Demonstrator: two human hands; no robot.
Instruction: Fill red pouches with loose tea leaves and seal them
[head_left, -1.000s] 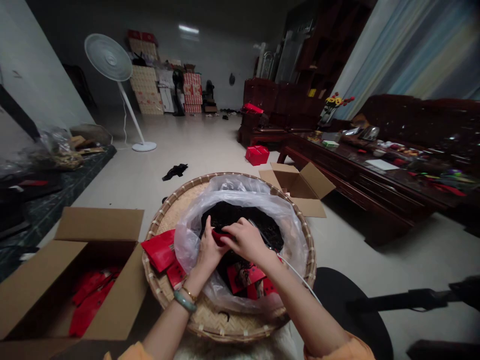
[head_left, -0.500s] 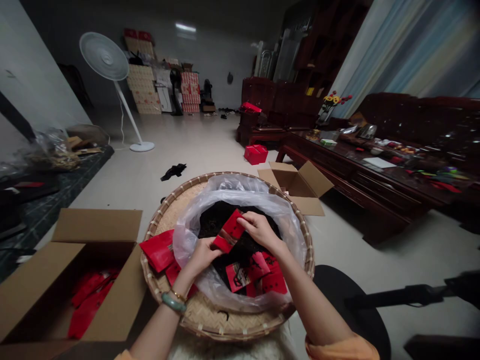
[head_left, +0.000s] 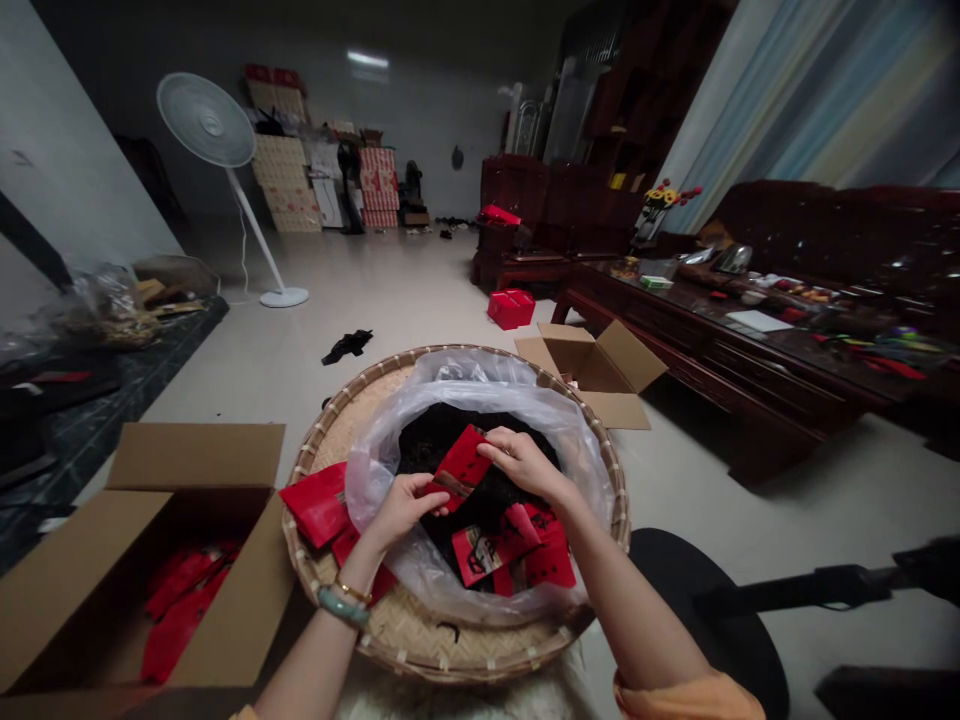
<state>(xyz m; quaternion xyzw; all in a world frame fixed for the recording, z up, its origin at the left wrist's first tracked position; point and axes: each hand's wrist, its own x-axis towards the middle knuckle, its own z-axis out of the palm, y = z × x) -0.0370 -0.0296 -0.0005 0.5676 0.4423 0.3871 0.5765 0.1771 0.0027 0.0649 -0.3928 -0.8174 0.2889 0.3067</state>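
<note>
- The left hand [head_left: 401, 508] pinches the lower left end of a small, flat, red printed packet [head_left: 463, 463], with the thumb laid over its front.
- The right hand [head_left: 521, 460] pinches the same packet near its upper right edge, thumb in front and fingers partly hidden.
- The packet is tilted, its upper end leaning right, and is held over the opening of a large, translucent, whitish plastic bag [head_left: 592, 455]; whether its mouth is open I cannot tell.
- Inside the bag lies a dark, nearly black mass [head_left: 424, 440]; its material is too dark to make out.
- Several red printed packets [head_left: 525, 550] overlap in the near right part of the bag, just below the right hand.
- The bag sits in a round, shallow, woven bamboo tray [head_left: 386, 395] with a bound rim.
- More red packets [head_left: 316, 505] lie at the tray's left side, beside the bag, one reaching over the rim.
- Left of the tray stands an open brown cardboard box [head_left: 199, 457] with red pieces [head_left: 176, 615] inside.
- Beyond the tray's far right edge is another open brown cardboard box [head_left: 641, 360], near a long, dark, polished wooden desk [head_left: 701, 350].
- A jade-green bangle [head_left: 343, 606] and a thin gold-coloured bracelet [head_left: 354, 592] circle the left wrist.
</note>
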